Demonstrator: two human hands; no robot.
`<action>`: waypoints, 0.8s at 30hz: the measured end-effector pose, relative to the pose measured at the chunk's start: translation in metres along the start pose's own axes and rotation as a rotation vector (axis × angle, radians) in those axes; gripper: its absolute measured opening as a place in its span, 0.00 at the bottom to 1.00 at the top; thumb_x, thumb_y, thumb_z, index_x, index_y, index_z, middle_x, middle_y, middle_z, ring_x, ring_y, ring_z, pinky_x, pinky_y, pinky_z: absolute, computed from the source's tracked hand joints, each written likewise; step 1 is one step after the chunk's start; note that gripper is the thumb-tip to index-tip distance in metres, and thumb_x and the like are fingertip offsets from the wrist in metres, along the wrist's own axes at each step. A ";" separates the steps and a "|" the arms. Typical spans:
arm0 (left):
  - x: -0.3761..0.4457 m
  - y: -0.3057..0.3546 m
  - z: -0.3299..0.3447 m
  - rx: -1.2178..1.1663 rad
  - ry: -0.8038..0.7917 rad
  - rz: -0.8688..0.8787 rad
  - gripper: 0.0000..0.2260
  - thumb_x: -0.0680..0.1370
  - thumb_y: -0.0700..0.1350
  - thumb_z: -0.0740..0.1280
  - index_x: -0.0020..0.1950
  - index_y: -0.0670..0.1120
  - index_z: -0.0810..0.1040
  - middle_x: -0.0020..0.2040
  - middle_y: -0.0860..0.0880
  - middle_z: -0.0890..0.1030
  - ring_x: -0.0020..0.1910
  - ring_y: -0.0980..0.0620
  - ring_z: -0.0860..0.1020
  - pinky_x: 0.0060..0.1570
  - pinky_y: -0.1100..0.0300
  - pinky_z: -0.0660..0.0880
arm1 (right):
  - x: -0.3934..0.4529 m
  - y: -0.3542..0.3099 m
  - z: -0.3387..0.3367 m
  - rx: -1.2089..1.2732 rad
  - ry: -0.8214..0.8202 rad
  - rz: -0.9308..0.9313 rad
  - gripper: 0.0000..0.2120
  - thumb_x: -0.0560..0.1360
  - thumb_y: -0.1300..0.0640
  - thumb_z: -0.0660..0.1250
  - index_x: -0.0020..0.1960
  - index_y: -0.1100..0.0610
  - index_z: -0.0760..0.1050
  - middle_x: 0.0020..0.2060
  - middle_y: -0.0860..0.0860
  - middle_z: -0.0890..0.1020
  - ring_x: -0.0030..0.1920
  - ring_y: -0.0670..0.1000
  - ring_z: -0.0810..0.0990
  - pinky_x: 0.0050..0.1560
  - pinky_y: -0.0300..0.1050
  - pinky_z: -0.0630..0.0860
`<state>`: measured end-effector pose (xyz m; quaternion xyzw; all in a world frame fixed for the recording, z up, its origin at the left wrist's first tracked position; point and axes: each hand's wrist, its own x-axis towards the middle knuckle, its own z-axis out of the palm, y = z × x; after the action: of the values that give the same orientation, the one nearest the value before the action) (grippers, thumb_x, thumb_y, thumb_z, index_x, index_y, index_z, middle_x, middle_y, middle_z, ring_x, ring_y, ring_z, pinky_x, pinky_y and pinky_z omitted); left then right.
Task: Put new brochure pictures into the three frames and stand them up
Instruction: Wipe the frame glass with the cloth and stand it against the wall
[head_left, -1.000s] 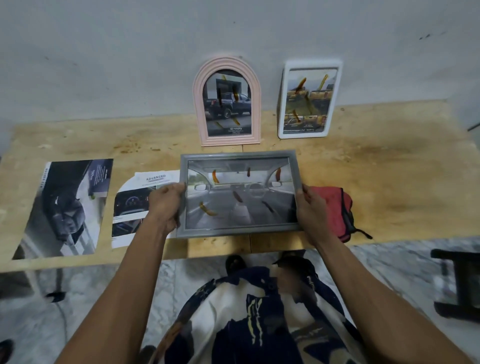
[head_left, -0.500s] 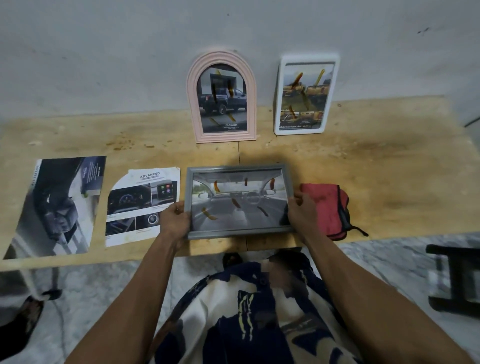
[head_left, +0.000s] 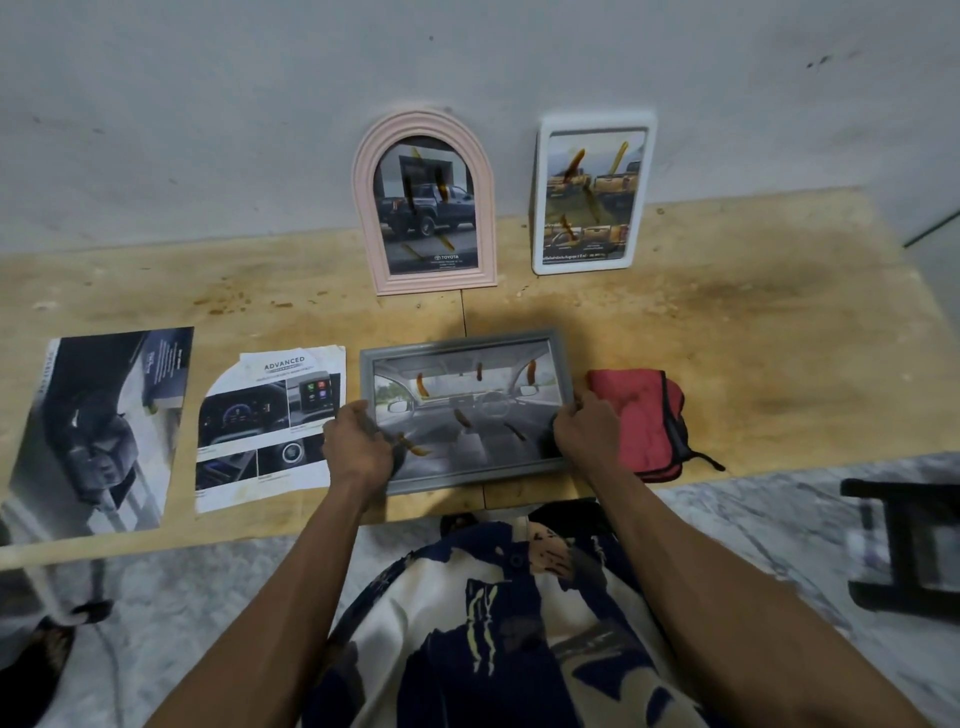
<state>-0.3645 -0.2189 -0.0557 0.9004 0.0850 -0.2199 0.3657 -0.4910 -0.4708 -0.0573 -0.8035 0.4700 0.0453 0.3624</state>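
Hands gripped grey frame by short edges: left hand, right hand, fingers clamped on rim. Looked rigid, light; glazing probably fragile, slippery; edges safest.

We look down on a pale, stained wooden desk pushed against a plain grey plastered wall that carries a few dark specks and scuffs. A seam runs across the desk top near its middle, with brown blotches darkening the boards to the right. Below the desk's front edge we see a grey-white marbled stone floor. A black framed piece of furniture, blurred, stands on the floor at far right. The light is dim and even, throwing soft shadows on the wood.
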 end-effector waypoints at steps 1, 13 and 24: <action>0.001 -0.001 0.000 0.050 0.008 0.020 0.13 0.75 0.33 0.66 0.58 0.44 0.76 0.52 0.41 0.80 0.52 0.40 0.79 0.56 0.43 0.79 | -0.001 -0.002 -0.002 -0.009 0.002 -0.003 0.22 0.72 0.55 0.59 0.65 0.54 0.72 0.51 0.58 0.78 0.49 0.60 0.77 0.48 0.50 0.77; 0.001 -0.001 -0.001 0.250 0.056 0.158 0.07 0.79 0.32 0.60 0.42 0.39 0.71 0.33 0.42 0.75 0.31 0.49 0.72 0.28 0.56 0.67 | 0.000 0.005 -0.023 -0.132 0.155 -0.084 0.16 0.74 0.57 0.59 0.62 0.57 0.72 0.57 0.58 0.74 0.57 0.60 0.72 0.51 0.50 0.71; -0.002 0.000 -0.002 0.252 0.047 0.166 0.06 0.80 0.33 0.61 0.43 0.39 0.72 0.33 0.44 0.75 0.30 0.49 0.72 0.28 0.60 0.67 | 0.010 0.038 -0.038 -0.429 -0.022 0.104 0.30 0.80 0.43 0.55 0.78 0.45 0.50 0.77 0.51 0.51 0.72 0.66 0.52 0.66 0.69 0.58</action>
<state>-0.3659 -0.2176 -0.0534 0.9480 -0.0094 -0.1768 0.2644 -0.5254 -0.5126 -0.0541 -0.8364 0.4864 0.1717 0.1852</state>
